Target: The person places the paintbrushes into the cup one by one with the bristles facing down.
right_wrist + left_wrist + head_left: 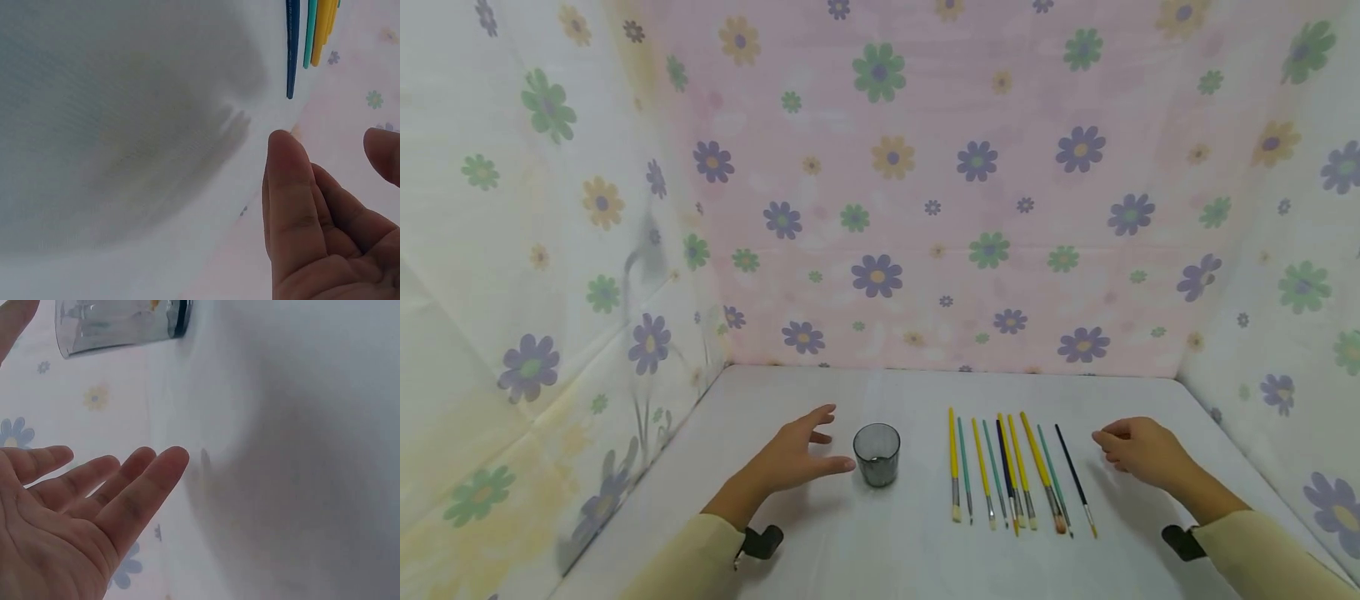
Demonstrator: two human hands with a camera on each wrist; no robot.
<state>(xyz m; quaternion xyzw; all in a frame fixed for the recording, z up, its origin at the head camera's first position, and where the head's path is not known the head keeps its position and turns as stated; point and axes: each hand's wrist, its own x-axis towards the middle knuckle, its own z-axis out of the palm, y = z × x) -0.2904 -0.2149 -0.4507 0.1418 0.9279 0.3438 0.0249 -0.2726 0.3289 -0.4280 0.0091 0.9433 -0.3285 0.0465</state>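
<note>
My left hand (pixel 790 457) is beside a smoky grey glass cup (pixel 877 457), thumb and fingers spread with the thumb tip close to its left side. In the left wrist view the palm and straight fingers (pixel 140 494) hold nothing, and part of the cup (pixel 119 325) shows at the top. My right hand (pixel 1142 450) hovers right of a row of paintbrushes (pixel 1045 467), its fingers loosely bent around nothing. Nearest to it lies a dark-handled paintbrush (pixel 1071 467). In the right wrist view the thumb stands apart from the fingers (pixel 294 206), near the blue handle end (pixel 292 56).
The paintbrushes, with yellow, teal and dark handles, lie side by side on the white table (pixel 820 550), bristles toward me. Flower-printed cloth walls (pixel 925 183) enclose the table at the back and both sides.
</note>
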